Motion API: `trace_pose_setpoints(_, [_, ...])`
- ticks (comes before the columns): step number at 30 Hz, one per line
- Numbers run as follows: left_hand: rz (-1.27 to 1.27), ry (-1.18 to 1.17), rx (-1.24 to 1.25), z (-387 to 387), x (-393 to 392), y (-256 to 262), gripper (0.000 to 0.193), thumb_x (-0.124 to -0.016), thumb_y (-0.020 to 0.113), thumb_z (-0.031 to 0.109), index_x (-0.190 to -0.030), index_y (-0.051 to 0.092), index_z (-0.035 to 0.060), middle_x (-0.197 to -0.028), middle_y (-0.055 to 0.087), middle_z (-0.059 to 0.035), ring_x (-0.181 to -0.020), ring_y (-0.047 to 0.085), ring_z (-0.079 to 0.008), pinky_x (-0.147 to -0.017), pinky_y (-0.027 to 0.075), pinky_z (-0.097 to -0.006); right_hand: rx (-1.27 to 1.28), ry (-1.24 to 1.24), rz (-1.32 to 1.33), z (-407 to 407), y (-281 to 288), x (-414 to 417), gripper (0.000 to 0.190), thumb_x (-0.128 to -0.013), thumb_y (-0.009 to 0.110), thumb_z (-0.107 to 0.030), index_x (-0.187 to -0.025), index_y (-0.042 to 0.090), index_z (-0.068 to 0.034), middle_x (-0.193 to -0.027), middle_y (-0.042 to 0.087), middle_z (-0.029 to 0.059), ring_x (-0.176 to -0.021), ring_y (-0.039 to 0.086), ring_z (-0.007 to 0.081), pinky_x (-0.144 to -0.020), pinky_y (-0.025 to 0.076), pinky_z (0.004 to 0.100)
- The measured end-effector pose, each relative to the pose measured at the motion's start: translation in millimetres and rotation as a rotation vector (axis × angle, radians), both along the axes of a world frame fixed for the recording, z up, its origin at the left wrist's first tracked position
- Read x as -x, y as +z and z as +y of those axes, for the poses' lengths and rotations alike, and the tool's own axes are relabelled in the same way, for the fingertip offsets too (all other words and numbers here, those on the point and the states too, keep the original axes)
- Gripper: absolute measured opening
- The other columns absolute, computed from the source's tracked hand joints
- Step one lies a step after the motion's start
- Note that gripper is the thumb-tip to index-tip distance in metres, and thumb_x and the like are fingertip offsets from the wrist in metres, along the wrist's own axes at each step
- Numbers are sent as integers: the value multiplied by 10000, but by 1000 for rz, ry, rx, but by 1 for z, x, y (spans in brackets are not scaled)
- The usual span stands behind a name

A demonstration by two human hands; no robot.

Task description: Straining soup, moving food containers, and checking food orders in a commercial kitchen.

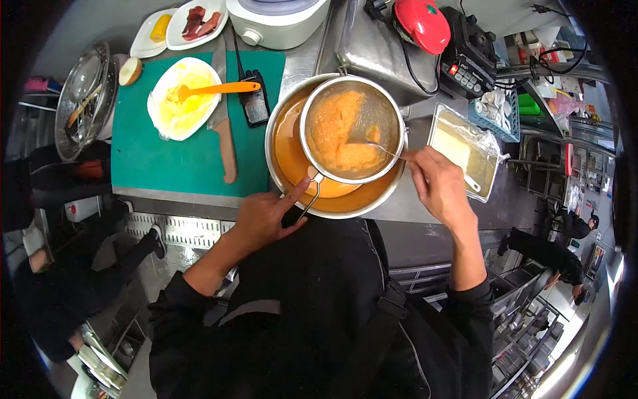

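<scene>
A round fine-mesh sieve [390, 107] rests across a steel bowl [271, 164] of thin orange liquid [289, 134]. Wet orange pulp [334, 124] lies in the mesh, mostly on its left side and along the bottom. My left hand [259, 217] holds the sieve's wire handle [311, 202], index finger stretched along it. In my right hand [441, 187] is a metal spoon [386, 148]; its far end is in the pulp, so its shape is partly hidden.
On a green cutting board [164, 169] lie a knife [227, 149], a walkie-talkie [254, 104] and a white dish [152, 112] with an orange spatula [219, 89]. A blender base [466, 60] and a tray [491, 182] stand right. Other people [543, 249] are nearby.
</scene>
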State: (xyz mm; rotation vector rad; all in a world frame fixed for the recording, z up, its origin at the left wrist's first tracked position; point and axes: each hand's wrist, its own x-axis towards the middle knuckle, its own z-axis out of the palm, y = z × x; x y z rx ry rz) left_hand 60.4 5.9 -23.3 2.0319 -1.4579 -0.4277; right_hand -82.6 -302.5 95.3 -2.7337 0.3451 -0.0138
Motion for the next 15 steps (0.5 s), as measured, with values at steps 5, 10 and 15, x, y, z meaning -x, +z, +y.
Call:
trace_pose_setpoints(5, [-16,-8,-19,0,-2,1,888,-762,827,306,-1532,400,190,-613,539,-63,-551,581,-253,-540,482,-383,-7,69,77,-11,5,9,117,-880,641,-34,-991,675,-39,-853,621,132,-738,625,331,-657,507,391])
trace_pose_setpoints(10, [-4,3,37,-1,-1,0,884,-763,826,318,-1531,405,198,-619,551,-66,-548,583,-254,-540,485,-384,108,-64,-73,-9,-19,-12,87,-882,637,-32,-967,658,-38,-890,630,130,-773,637,342,-667,511,410])
trace_pose_setpoints(15, [-22,-1,12,0,0,-1,890,-763,826,328,-1533,402,192,-611,551,-68,-541,582,-253,-528,481,-383,122,-148,14,10,-22,-3,113,-895,620,-45,-1004,649,-50,-867,660,165,-746,647,367,-674,509,434])
